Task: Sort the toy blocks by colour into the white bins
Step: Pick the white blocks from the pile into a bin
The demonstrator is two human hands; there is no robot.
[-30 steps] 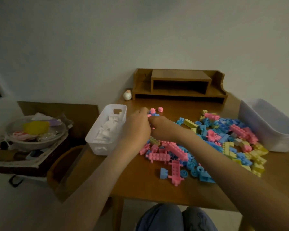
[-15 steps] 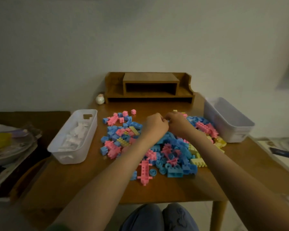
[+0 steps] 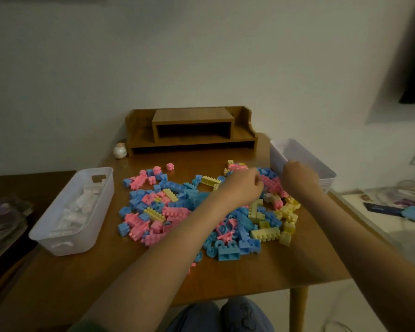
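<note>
The table carries everything, with a wooden shelf pushed against its far edge, out of my way. I have one white bin on each side so that either arm has a short trip. The left bin sits along the left edge and already holds white pieces. The right bin stands at the far right corner. Between them the pile of blocks is spread flat over the middle of the table, blue, pink and yellow mixed, so I can see each colour and not dig for it. Both my forearms reach across the near edge to the right end of the pile. My right hand is raised over the near rim of the right bin, its back toward me and its fingers curled under. I cannot tell whether they pinch a block or nothing. I judge it is there to drop something in. My left hand rests low on the pile with its fingers curled in. Their tips lie right against a clump of pink blocks between my two hands. From here I cannot tell whether they grip one.
</note>
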